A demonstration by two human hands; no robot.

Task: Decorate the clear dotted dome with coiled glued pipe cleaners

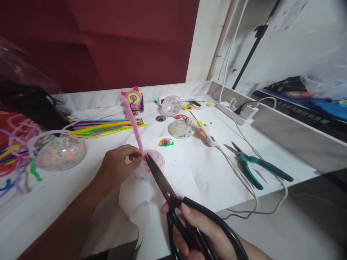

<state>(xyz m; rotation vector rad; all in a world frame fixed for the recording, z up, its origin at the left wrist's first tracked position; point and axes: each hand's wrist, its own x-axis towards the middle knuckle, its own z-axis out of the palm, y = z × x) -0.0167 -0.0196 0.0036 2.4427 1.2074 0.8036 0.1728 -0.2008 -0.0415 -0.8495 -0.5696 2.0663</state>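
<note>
My left hand (118, 164) pinches the lower end of a fuzzy pink pipe cleaner (134, 124), which rises up and leans left. In my right hand (199, 227) is a pair of black-handled scissors (162, 180), their blades nearly together. The blade tips reach the pipe cleaner's low end beside my left fingertips; whether they touch it I cannot tell. Right below the tips lies a clear round container (154, 168) with pink bits in it, partly covered by my fingers and the blades.
Green-handled pliers (249, 160) and a corded glue gun (207, 135) lie at the right. Several pipe cleaners (108, 128) are at the left, near another clear round container (63, 153). A pink-and-yellow figure (135, 99) stands at the back. A power strip (235, 113) sits by the right edge.
</note>
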